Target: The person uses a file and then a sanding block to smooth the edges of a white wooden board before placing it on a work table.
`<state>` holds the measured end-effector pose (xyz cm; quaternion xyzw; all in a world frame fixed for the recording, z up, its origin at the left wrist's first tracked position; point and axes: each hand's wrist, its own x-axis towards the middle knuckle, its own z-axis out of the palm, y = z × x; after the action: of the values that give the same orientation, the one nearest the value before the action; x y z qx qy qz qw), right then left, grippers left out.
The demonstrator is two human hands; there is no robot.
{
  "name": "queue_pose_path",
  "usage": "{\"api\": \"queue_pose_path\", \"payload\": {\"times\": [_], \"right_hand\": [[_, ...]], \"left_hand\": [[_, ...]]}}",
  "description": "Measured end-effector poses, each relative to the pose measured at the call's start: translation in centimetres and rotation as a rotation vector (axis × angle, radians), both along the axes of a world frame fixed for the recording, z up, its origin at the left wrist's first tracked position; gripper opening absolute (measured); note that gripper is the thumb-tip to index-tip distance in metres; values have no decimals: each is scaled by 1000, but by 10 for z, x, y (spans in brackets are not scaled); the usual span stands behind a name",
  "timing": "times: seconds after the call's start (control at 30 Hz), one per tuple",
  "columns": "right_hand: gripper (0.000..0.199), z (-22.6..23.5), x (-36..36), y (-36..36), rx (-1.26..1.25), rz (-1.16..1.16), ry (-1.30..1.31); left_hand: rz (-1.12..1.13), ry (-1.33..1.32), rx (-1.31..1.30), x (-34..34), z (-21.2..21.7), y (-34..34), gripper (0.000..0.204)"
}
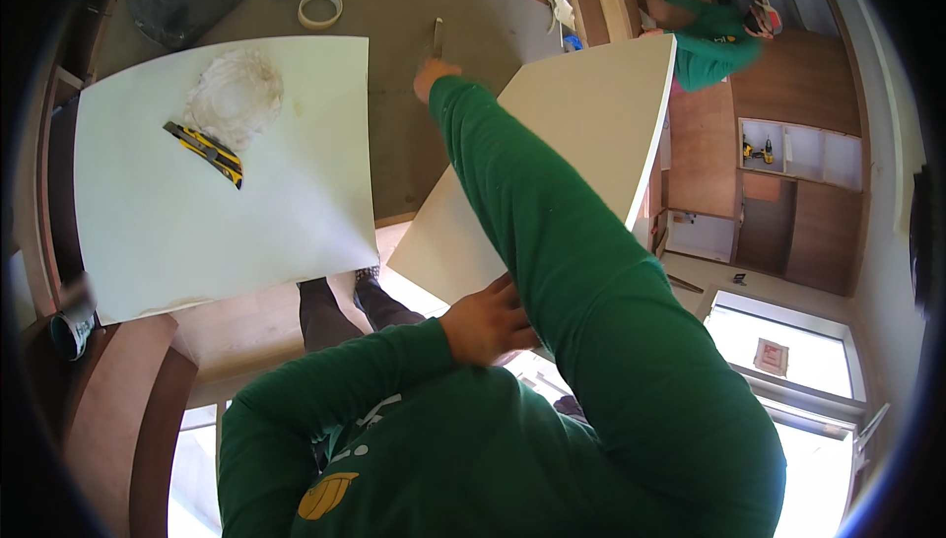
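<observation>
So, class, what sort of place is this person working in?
Probably a carpentry or fit-out site. A pale board held by the left hand, a utility knife on another board, and tape point that way.

Cream-white board [581, 134], flat and rectangular, tilted with its far corner raised toward the upper right and its near edge low by the chest. Smooth, unmarked face, thin pale edge showing along the right side. Partly hidden under a green sleeve crossing it lengthwise. Thin narrow tool [437, 37], upright, just above the far fingers, its lower end hidden; kind not clear.
</observation>
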<state>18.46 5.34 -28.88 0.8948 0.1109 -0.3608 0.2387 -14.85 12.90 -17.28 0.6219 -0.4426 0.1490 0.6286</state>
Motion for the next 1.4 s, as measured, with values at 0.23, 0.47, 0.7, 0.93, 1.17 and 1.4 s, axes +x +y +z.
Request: {"api": "queue_pose_path", "payload": {"times": [0.23, 0.47, 0.7, 0.93, 1.17, 1.4], "right_hand": [[36, 56, -19, 25, 186, -125, -74], [33, 207, -85, 49, 277, 8, -55], [28, 315, -212, -34, 1352, 129, -590], [44, 253, -285, -228, 1064, -813, -595], [46, 78, -350, -327, 1144, -1180, -101], [42, 171, -109, -330, 1637, -794, -341]], "left_hand": [[-26, 15, -9, 2, -1, 3, 59], [-30, -32, 49, 21, 23, 15, 96], [-24, -1, 180, 31, 60, 27, 97], [184, 373, 154, 19, 65, 47, 73], [408, 987, -9, -4, 97, 42, 76], [557, 1015, 51, -32, 117, -1, 83]]}}
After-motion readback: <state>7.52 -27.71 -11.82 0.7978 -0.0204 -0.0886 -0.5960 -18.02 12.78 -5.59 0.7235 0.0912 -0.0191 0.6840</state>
